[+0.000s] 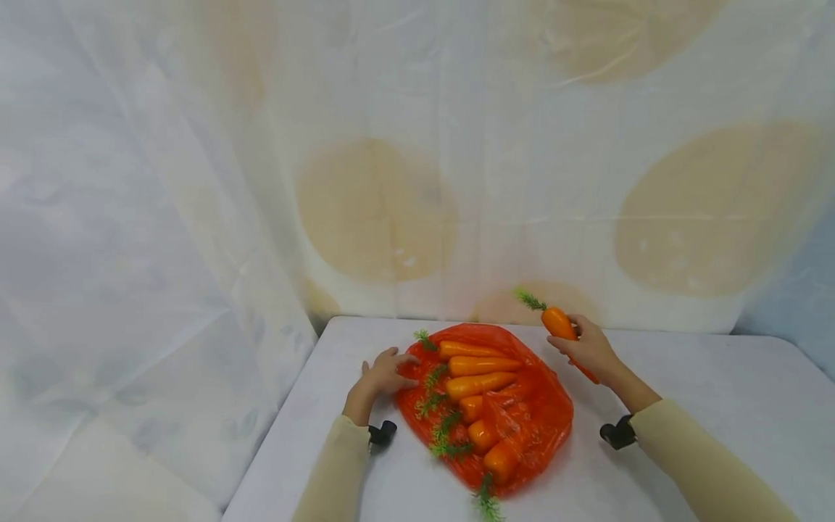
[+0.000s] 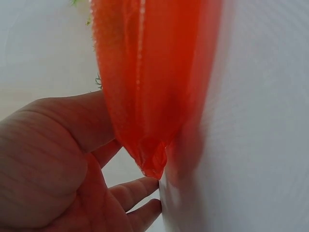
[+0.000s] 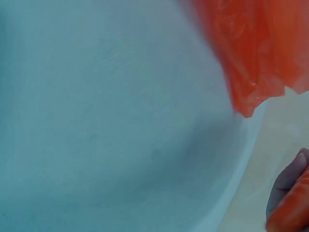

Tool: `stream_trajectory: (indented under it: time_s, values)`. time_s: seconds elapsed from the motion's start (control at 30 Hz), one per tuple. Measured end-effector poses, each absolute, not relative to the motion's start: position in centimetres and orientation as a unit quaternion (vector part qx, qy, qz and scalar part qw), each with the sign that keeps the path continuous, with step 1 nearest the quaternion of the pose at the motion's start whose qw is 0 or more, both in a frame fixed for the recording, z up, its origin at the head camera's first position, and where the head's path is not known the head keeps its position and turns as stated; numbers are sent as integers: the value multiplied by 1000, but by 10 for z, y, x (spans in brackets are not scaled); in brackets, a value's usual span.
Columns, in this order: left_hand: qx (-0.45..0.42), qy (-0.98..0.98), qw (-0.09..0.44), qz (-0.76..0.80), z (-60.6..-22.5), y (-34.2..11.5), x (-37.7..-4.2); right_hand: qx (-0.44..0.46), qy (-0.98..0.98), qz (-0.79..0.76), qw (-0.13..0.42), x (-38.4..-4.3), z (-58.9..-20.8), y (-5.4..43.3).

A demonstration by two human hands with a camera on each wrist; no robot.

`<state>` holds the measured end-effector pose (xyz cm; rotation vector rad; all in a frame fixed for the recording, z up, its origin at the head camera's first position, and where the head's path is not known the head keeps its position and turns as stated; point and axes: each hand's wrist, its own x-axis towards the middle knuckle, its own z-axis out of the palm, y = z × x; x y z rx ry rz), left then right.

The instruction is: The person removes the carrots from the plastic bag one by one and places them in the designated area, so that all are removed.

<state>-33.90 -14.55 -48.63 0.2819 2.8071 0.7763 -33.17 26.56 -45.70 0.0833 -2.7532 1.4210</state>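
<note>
My right hand grips an orange carrot above the table, right of the bag; its green top points up and left. In the right wrist view, part of the carrot shows beside a finger at the lower right edge. On the table lies a red plastic bag with several carrots on and partly under it, their green tops mostly to the left. My left hand reaches over the bag's left edge, thumb and fingers spread apart. In the left wrist view, the bag hides the thumb tip.
The white table has its far edge close to a pale curtain with tan round patches. Another pale sheet hangs along the left side. A small black wrist camera sits at each sleeve.
</note>
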Motion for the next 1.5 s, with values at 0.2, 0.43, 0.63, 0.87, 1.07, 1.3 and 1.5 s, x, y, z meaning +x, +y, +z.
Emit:
stream_trajectory:
  time_s: [0.2,0.43,0.63,0.87,1.07,1.3,1.5]
  values:
    - [100,955,105,260,-486,-146,-337,-7,-917,398,13,-331,-461,271]
    - [92,956,104,258,-483,-148,-335,-44,-918,394,-15,-338,-465,279]
    - [86,956,106,259,-485,-148,-337,-75,-915,395,-28,-344,-475,283]
    - [85,956,105,262,-487,-147,-338,-89,-918,385,-31,-345,-483,290]
    - [92,956,106,257,-487,-147,-335,-114,-912,388,-68,-341,-486,291]
    - [91,956,104,260,-485,-147,-334,-101,-915,382,-87,-343,-485,293]
    - [91,955,105,261,-486,-147,-336,-118,-914,373,-110,-343,-480,294]
